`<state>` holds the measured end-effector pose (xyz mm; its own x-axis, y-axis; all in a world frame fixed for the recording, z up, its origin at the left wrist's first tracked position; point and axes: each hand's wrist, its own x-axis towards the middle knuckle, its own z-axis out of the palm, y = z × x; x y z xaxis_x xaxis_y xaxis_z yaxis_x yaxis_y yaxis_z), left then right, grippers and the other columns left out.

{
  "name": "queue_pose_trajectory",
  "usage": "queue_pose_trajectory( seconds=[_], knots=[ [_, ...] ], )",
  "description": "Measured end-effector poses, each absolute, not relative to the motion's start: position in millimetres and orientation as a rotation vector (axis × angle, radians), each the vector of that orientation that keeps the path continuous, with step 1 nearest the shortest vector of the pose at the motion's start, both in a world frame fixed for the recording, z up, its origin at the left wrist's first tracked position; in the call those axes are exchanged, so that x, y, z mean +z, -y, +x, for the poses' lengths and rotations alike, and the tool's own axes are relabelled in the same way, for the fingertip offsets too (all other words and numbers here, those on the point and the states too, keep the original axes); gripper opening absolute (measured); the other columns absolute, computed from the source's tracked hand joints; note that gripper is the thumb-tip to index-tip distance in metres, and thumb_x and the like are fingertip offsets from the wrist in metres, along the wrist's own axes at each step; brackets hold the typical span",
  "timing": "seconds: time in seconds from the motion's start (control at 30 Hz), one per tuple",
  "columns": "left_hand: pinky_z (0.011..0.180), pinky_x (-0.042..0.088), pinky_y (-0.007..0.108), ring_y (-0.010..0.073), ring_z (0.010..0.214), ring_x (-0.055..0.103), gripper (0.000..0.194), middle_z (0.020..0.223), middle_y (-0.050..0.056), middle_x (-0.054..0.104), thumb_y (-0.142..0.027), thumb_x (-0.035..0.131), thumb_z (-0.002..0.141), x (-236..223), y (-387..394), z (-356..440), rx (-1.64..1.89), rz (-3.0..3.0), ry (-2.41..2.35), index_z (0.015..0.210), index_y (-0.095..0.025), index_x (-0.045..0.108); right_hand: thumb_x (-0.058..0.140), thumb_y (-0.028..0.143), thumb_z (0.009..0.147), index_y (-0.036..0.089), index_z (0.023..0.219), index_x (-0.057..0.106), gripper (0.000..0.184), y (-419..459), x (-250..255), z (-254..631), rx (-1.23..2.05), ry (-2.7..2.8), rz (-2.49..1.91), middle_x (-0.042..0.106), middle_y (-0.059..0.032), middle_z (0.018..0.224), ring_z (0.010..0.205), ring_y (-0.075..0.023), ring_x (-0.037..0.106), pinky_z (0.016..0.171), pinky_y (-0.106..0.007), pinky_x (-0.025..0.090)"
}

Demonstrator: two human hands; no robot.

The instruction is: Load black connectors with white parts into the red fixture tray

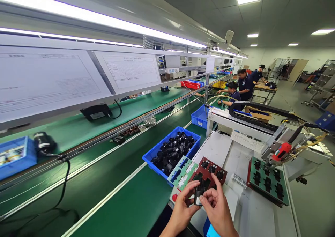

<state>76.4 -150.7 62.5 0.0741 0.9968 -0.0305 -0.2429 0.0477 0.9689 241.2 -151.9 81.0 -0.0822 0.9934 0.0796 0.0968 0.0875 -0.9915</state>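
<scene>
Between my two hands is a small black plastic part (199, 192) with a white label near its lower end. My left hand (184, 202) grips it from the left with thumb and fingers. From the right, my right hand (216, 202) pinches it, its index finger stretched upward. Just beyond them lies a dark red fixture (222, 167) with black parts seated in its far pockets; my hands cover some of it. A green fixture plate (183, 170) adjoins it on the left. Behind that, a blue bin (146, 157) is heaped with similar black parts.
A machine with a red-bodied tool (281, 151) stands right, over a green fixture (284, 195) filled with black parts. A red button (174, 197) sits near my left hand. Another blue bin (199, 120) is farther back. Co-workers (244, 83) are at the far benches.
</scene>
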Motion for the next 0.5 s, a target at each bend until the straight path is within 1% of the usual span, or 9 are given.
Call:
queue_pose_trajectory(
  seconds=[0.1,0.17,0.23,0.27,0.3,0.33,0.4,0.47,0.5],
  knots=[
    [0.094,0.063,0.044,0.0418,0.141,0.053,0.06,0.154,0.015,0.054,-0.029,0.094,0.068,62.3,150.4,76.2,1.219,1.038,-0.998,0.124,-0.029,0.074,0.064,0.05,0.098,0.023,0.165,0.021,0.084,155.7,78.6,236.2,1.028,1.405,-1.22,0.069,0.0012,0.076,0.057,-0.0188,0.058,0.056,-0.031,0.051],
    [0.093,0.063,0.043,0.0411,0.139,0.055,0.058,0.154,0.015,0.054,-0.028,0.093,0.068,62.5,149.8,76.1,1.217,1.022,-0.994,0.123,-0.029,0.075,0.065,0.046,0.099,0.027,0.163,0.031,0.075,159.7,74.8,232.9,0.882,1.474,-1.227,0.07,0.001,0.075,0.055,-0.0195,0.06,0.059,-0.033,0.054],
    [0.091,0.063,0.041,0.0398,0.135,0.058,0.06,0.151,0.014,0.058,-0.025,0.094,0.066,63.6,148.8,76.1,1.236,0.988,-0.964,0.123,-0.029,0.075,0.069,0.042,0.097,0.03,0.154,0.047,0.062,163.2,69.3,231.7,0.677,1.529,-1.213,0.074,-0.0021,0.083,0.059,-0.021,0.063,0.065,-0.036,0.057],
    [0.089,0.063,0.039,0.0386,0.13,0.062,0.063,0.145,0.014,0.062,-0.024,0.095,0.064,64.5,148.3,76.1,1.245,0.97,-0.938,0.123,-0.028,0.074,0.072,0.042,0.096,0.03,0.149,0.052,0.058,164.3,66.4,232.0,0.576,1.509,-1.217,0.075,-0.0049,0.089,0.063,-0.0221,0.064,0.067,-0.038,0.058],
    [0.086,0.063,0.038,0.0369,0.125,0.065,0.066,0.139,0.014,0.066,-0.023,0.096,0.063,65.5,148.0,76.1,1.248,0.954,-0.907,0.124,-0.028,0.073,0.074,0.043,0.094,0.029,0.147,0.054,0.059,164.7,63.6,232.8,0.508,1.461,-1.235,0.075,-0.0074,0.096,0.066,-0.0227,0.064,0.067,-0.038,0.058],
    [0.083,0.063,0.036,0.0351,0.119,0.068,0.068,0.133,0.013,0.069,-0.023,0.097,0.062,66.2,147.9,76.2,1.249,0.944,-0.877,0.126,-0.028,0.072,0.076,0.046,0.092,0.027,0.148,0.052,0.064,164.3,61.1,233.7,0.486,1.402,-1.26,0.074,-0.009,0.099,0.067,-0.0227,0.063,0.064,-0.038,0.057],
    [0.08,0.063,0.035,0.0341,0.115,0.07,0.069,0.132,0.012,0.069,-0.023,0.096,0.062,65.0,148.3,76.9,1.236,0.957,-0.841,0.126,-0.029,0.071,0.076,0.052,0.089,0.023,0.156,0.04,0.081,161.0,56.0,235.0,0.584,1.33,-1.308,0.072,-0.007,0.093,0.062,-0.0208,0.058,0.055,-0.034,0.054],
    [0.086,0.063,0.039,0.0366,0.124,0.066,0.06,0.142,0.013,0.064,-0.025,0.093,0.067,57.1,147.6,78.8,1.216,1.053,-0.865,0.124,-0.029,0.073,0.074,0.052,0.088,0.021,0.161,0.03,0.091,154.3,48.3,233.6,0.741,1.362,-1.311,0.071,-0.0035,0.085,0.06,-0.0214,0.062,0.056,-0.033,0.054],
    [0.093,0.062,0.041,0.0377,0.13,0.062,0.053,0.146,0.014,0.062,-0.026,0.09,0.071,49.6,145.6,80.1,1.208,1.128,-0.902,0.122,-0.029,0.075,0.074,0.05,0.087,0.022,0.161,0.03,0.091,149.8,42.7,231.9,0.785,1.407,-1.326,0.073,-0.004,0.086,0.064,-0.0239,0.067,0.06,-0.034,0.057]
  ],
)
